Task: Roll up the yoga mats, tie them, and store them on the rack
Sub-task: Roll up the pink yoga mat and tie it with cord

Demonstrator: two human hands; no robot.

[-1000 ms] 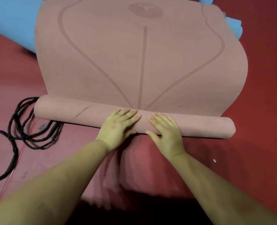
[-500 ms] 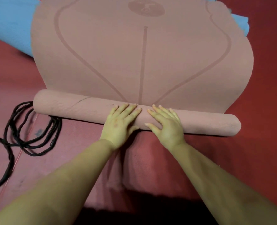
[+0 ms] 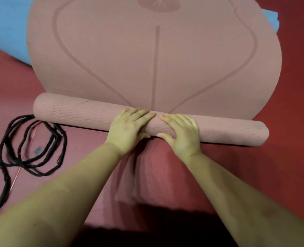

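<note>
Red floor (image 3: pixel 290 68), both hands' straight fingers (image 3: pixel 140 115) pressing flat on rolled pink mat (image 3: pixel 72 113), grasping nothing

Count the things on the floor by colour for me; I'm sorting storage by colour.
Pink: 1, the yoga mat, part rolled under both hands
Blue: 1, a mat lying beneath it
Black: 1, a tangled cord at the left
Total: 3
</note>
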